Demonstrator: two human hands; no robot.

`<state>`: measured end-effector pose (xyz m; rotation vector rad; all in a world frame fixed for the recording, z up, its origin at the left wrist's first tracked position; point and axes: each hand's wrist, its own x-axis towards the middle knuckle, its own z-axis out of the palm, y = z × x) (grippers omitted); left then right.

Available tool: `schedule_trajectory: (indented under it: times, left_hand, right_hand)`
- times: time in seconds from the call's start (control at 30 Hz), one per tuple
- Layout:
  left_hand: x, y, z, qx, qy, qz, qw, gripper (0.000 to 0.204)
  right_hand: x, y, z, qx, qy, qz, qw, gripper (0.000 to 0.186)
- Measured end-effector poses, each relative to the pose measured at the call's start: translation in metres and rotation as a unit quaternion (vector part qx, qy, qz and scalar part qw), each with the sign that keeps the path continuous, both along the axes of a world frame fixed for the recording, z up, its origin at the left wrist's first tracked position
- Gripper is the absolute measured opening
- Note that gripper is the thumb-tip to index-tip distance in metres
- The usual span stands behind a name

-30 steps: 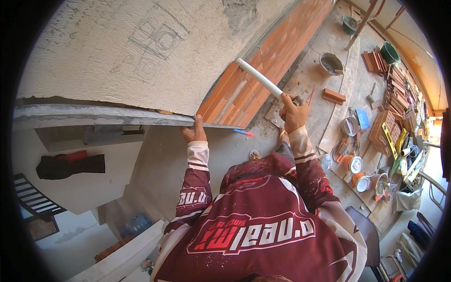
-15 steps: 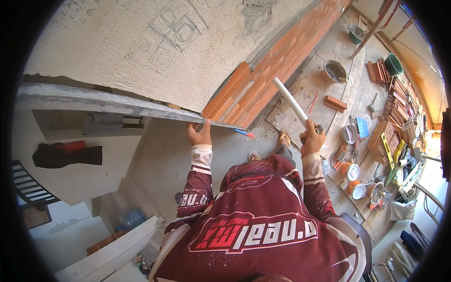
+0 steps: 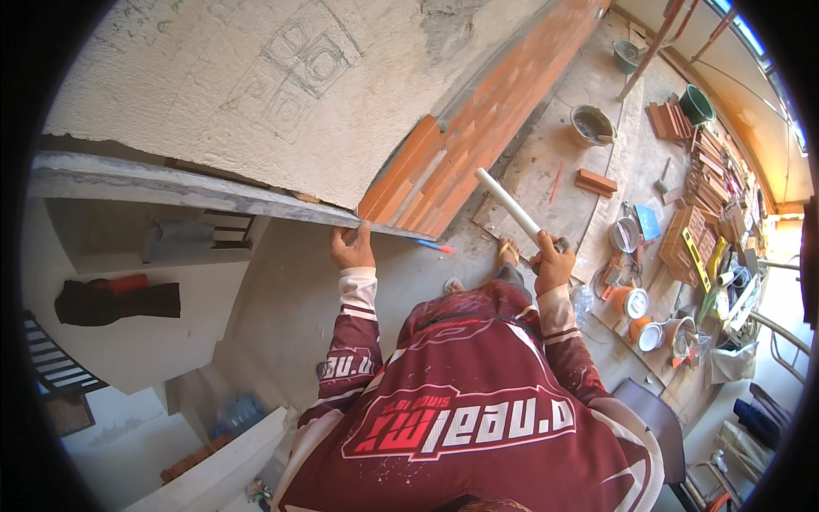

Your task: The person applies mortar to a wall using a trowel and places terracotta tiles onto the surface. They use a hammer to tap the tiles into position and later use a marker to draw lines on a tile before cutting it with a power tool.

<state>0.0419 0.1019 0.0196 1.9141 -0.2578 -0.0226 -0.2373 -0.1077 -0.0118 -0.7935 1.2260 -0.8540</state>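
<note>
My left hand (image 3: 352, 247) is at the lower corner of the wall, its thumb and fingertips pressed around the narrow grey edge strip (image 3: 388, 229) beneath the brick tiles. Directly above it, rows of orange brick tiles (image 3: 409, 192) run along the wall and away to the upper right. In my right hand (image 3: 554, 263) is a white pipe (image 3: 509, 203), gripped near its lower end. The pipe slants up and left, its free end pointing toward the tiled face. From here it looks apart from the tiles. Below the edge strip shows a blue and red stick-like thing (image 3: 433, 246).
Rough plaster (image 3: 213, 111) with pencil marks covers the wall above the tiles. On the right floor are a mortar basin (image 3: 591, 125), stacked brick tiles (image 3: 682, 243), a yellow spirit level (image 3: 695, 258), an orange bucket (image 3: 631, 301) and a green bucket (image 3: 698, 104). Dark clothing (image 3: 119, 301) hangs at left.
The view has shifted slightly. The pipe and my right hand have come a little down and left, and the pipe's free end sits lower against the tiles. My left hand stays at the edge strip.
</note>
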Motion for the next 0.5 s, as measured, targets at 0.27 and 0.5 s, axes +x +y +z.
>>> schedule_trajectory:
  times: [0.27, 0.5]
  left_hand:
    - [-0.009, 0.005, -0.015, 0.024, -0.028, 0.014, 0.999, 0.051]
    - [-0.045, 0.026, -0.064, 0.087, 0.064, -0.025, 0.994, 0.049]
  right_hand:
    - [-0.001, 0.009, 0.009, 0.005, 0.002, 0.033, 0.999, 0.026]
    - [-0.012, 0.022, 0.014, 0.003, 0.056, 0.046, 0.997, 0.026]
